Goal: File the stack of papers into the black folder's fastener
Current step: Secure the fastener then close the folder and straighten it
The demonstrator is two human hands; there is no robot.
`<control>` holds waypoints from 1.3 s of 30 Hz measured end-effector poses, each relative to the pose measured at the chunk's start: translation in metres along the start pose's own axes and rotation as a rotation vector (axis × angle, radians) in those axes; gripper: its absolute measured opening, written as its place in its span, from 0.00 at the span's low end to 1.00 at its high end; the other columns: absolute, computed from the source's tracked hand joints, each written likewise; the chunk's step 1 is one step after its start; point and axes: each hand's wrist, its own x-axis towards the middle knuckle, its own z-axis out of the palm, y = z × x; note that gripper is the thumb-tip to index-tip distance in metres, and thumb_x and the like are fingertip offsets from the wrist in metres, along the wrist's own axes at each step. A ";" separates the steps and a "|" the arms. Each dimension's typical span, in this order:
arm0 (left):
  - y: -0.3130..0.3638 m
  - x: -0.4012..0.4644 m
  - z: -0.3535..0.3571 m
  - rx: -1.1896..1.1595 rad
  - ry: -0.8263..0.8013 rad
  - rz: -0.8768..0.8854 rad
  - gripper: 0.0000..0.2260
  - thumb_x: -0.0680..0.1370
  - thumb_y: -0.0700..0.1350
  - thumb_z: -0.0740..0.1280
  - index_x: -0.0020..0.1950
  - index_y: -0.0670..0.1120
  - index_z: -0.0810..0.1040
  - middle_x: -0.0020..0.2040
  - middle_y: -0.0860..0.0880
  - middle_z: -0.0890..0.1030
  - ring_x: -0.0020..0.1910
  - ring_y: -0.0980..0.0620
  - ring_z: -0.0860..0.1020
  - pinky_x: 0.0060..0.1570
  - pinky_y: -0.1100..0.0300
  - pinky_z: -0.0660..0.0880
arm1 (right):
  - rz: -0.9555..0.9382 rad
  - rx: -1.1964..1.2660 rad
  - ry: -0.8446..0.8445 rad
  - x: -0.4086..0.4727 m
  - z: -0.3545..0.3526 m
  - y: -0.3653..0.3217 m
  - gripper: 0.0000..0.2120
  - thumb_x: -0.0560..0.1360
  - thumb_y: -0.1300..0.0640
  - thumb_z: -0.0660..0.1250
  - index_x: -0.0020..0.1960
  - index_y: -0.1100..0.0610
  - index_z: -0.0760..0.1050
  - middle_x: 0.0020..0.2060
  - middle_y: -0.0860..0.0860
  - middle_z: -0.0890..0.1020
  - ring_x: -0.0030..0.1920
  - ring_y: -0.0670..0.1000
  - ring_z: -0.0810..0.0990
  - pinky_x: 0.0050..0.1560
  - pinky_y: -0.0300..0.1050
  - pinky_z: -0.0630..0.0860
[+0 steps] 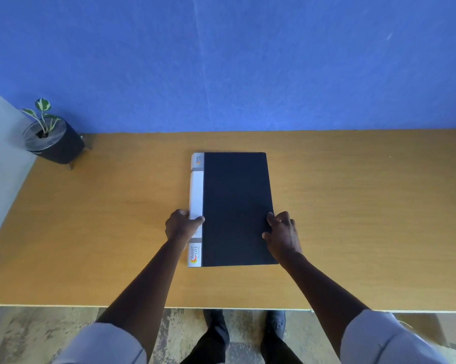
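- Plant (41,111) in a dark round pot (54,143) stands at the far left corner of the wooden table (353,206), by the blue wall (247,61), well apart from everything else.
- Left hand (180,227) rests at the spine side of the folder, its thumb laid across the white spine strip (196,193) and its fingers curled at the strip's outer edge; it pinches that edge narrowly.
- Black folder (237,206) lies closed and flat near the middle of the table, its long side running away from the person, the white strip with "SMART LIFE" printed on it along its left side.
- Right hand (283,236) sits at the folder's right edge, towards the near end, fingers bent with their tips on the black cover and the edge under them; whether it actually grips the cover or only touches it, I cannot tell.
- Papers are not visible anywhere on the table.
- Light sleeves (379,337) cover both upper arms, and dark shoes (216,327) show on the floor below the table's near edge.
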 end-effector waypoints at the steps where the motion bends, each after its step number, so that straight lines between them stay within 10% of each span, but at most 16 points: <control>1: -0.001 0.002 -0.001 -0.005 -0.005 -0.007 0.19 0.71 0.54 0.76 0.56 0.43 0.83 0.52 0.46 0.86 0.49 0.44 0.83 0.48 0.52 0.80 | 0.005 -0.003 -0.001 0.000 0.000 0.000 0.25 0.80 0.57 0.66 0.75 0.55 0.66 0.65 0.56 0.68 0.62 0.58 0.70 0.62 0.53 0.76; 28: -0.046 0.031 -0.036 -0.505 -0.426 -0.029 0.06 0.78 0.42 0.71 0.50 0.39 0.82 0.44 0.44 0.87 0.44 0.45 0.85 0.43 0.52 0.82 | 0.163 0.259 0.072 0.016 0.008 -0.022 0.19 0.79 0.54 0.64 0.69 0.56 0.70 0.59 0.56 0.77 0.51 0.56 0.76 0.48 0.50 0.76; 33: -0.057 0.039 -0.055 -0.507 -0.404 -0.030 0.06 0.78 0.42 0.71 0.50 0.40 0.82 0.44 0.44 0.87 0.43 0.46 0.85 0.39 0.55 0.81 | 0.159 0.414 0.064 0.024 0.014 -0.039 0.30 0.80 0.54 0.66 0.79 0.53 0.59 0.40 0.44 0.75 0.46 0.53 0.77 0.44 0.49 0.76; 39: -0.066 0.055 -0.080 -0.372 -0.279 0.078 0.07 0.79 0.44 0.69 0.53 0.42 0.83 0.42 0.49 0.87 0.40 0.50 0.84 0.36 0.59 0.77 | 0.115 0.464 0.040 0.037 0.025 -0.072 0.28 0.79 0.55 0.65 0.76 0.46 0.60 0.46 0.50 0.80 0.47 0.54 0.81 0.48 0.57 0.83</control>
